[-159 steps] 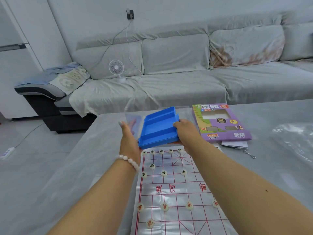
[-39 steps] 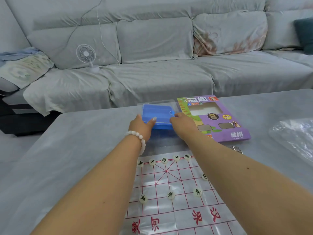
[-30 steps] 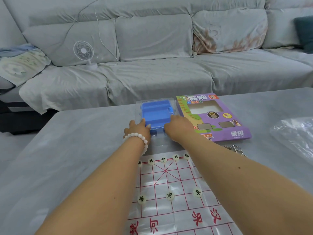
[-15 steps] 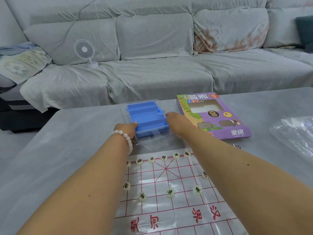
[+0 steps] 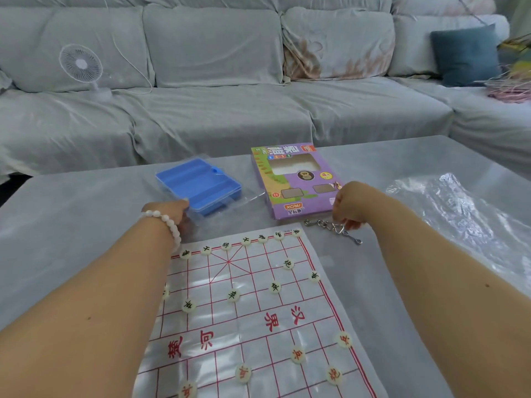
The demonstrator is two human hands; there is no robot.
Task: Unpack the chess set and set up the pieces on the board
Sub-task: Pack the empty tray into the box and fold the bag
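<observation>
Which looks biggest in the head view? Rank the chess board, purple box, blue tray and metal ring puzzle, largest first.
1. chess board, though it lies nearest the camera
2. purple box
3. blue tray, close to the box, so unsure
4. metal ring puzzle

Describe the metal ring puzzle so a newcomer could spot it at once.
On the grey table, find the purple cardboard box beyond the red-lined board. Just below its near edge, at the right hand, lies the silver wire ring puzzle, the only metal thing there.
</observation>
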